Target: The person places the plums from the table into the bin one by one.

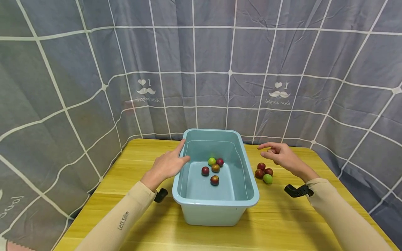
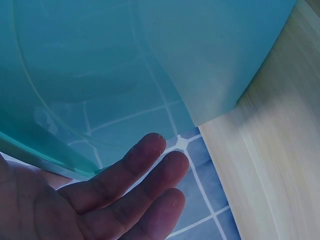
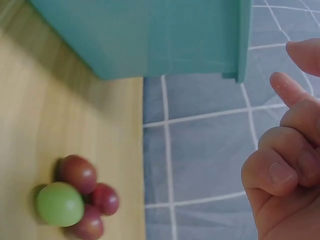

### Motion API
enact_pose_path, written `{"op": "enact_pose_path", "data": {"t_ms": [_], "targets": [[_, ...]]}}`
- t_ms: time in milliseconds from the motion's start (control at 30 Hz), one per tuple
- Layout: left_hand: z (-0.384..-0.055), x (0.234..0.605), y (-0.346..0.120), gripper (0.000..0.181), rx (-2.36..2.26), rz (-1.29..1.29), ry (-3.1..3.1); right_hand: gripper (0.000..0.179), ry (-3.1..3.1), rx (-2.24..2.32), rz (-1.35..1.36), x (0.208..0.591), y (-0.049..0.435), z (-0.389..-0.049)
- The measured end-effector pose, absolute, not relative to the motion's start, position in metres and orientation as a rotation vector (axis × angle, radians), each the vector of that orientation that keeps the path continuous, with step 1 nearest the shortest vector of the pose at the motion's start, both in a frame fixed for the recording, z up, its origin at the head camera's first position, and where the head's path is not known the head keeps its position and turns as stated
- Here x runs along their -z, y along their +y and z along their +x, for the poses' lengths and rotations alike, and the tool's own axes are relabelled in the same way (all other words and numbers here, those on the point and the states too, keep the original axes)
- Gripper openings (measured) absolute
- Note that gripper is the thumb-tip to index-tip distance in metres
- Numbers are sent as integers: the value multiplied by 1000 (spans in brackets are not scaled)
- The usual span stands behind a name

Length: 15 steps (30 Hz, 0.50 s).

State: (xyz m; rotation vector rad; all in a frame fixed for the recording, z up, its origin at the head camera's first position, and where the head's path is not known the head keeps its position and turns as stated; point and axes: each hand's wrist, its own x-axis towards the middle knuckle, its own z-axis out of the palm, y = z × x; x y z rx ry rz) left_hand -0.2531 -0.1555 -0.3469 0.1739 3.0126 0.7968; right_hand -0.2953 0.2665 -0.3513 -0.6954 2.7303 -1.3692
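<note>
A light blue plastic basin (image 1: 216, 202) stands on the table with several plum-like fruits on its floor, mostly dark red, one a green fruit (image 1: 211, 161). My left hand (image 1: 168, 164) rests at the basin's left rim, thumb over the edge; its other fingers (image 2: 145, 152) extend loosely along the outside wall. Right of the basin, a cluster of red fruits (image 1: 259, 173) and one green fruit (image 3: 60, 204) lies on the table. Above that cluster my right hand (image 1: 282, 158) hovers with nothing in it. Its thumb and index finger are apart, the other fingers bent toward the palm.
The yellow wood-grain table (image 1: 119, 195) ends just behind the basin. A grey curtain (image 1: 213, 87) with white grid lines hangs behind it and along both sides. Black straps (image 1: 298, 191) show at the wrists.
</note>
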Motion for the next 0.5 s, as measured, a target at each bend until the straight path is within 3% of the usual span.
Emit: {"op": "enact_pose_path", "data": {"t_ms": [500], "targets": [[-254, 347, -155, 77, -792, 166, 3010, 40, 2662, 1517, -517, 398, 289, -288]]}}
